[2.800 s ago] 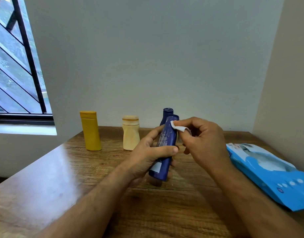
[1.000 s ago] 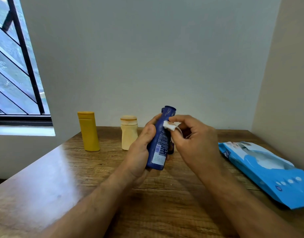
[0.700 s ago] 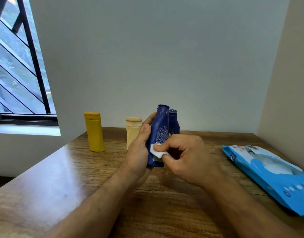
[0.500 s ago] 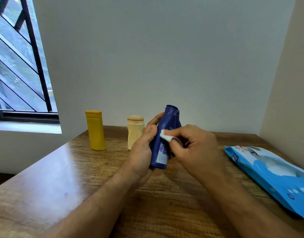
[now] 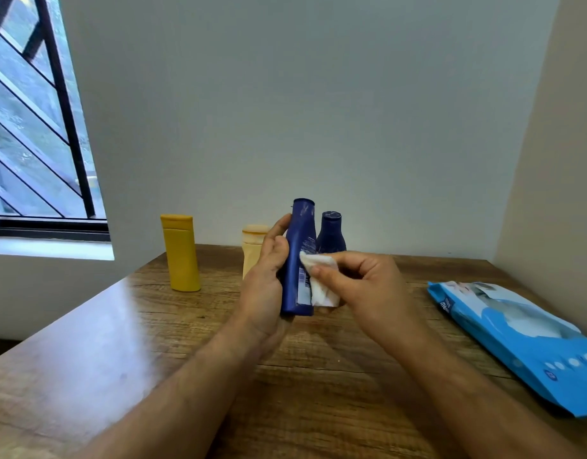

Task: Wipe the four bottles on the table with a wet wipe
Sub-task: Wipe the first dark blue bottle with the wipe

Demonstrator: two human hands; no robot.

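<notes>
Taking the yellow bottle (image 5: 180,252) as landmark: bare table (image 5: 86,342) lies open in front of it and to its left. To its right stand the cream bottle (image 5: 252,246) and second blue bottle (image 5: 331,236); the wipes pack (image 5: 517,336) blocks the far right.

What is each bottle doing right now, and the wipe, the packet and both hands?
Tall blue bottle: lifted, held in left hand.
Small blue bottle: standing behind.
Yellow bottle: standing, untouched.
Cream bottle: standing, partly hidden.
Wipe: bunched, pressed on tall blue bottle.
Wipes packet: lying flat.
Left hand: gripping.
Right hand: pinching wipe.
</notes>
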